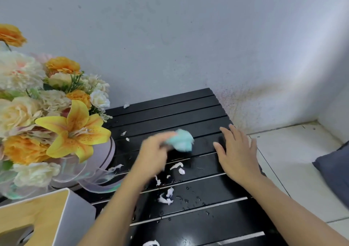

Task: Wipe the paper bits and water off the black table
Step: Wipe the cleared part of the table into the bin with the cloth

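Fingers (pixel 159 139) around blurred, seemingly crumpled cloth (pixel 184 141)

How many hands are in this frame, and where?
2. The left hand grips a light-blue cloth on the black table; the right hand rests flat near its right edge.

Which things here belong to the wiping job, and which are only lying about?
Job in hand:
- teal cloth, gripped by the left hand
- right hand, resting flat on the black table
- white paper bits
- water drops

Lying about:
- flower bouquet
- wooden-topped box
- grey cushion
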